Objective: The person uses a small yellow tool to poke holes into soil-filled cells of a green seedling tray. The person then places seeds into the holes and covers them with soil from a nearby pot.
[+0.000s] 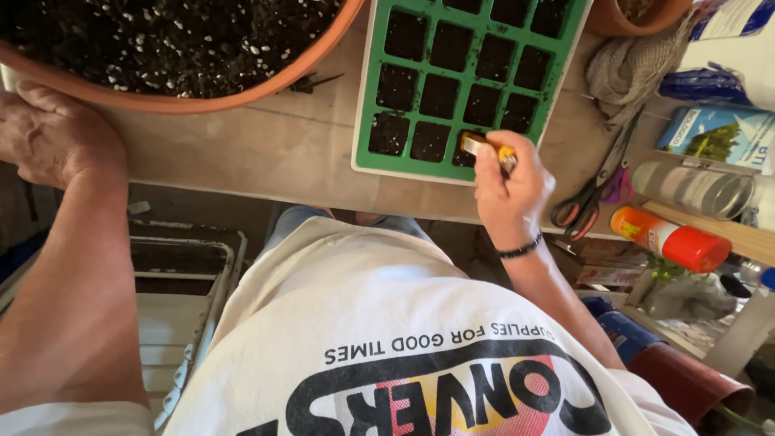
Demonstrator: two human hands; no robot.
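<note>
White shirt (387, 323); right hand (510, 187) fingers pinch yellow tool (484, 148) over tray (365, 105).

matt green plastic tray (367, 97), terracotta pot (242, 95)

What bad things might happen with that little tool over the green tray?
The green seed tray hangs slightly over the table edge, so a push from the right hand and its small tool might tip it. The scissors lie close by that wrist; a bump might knock them off.
</note>
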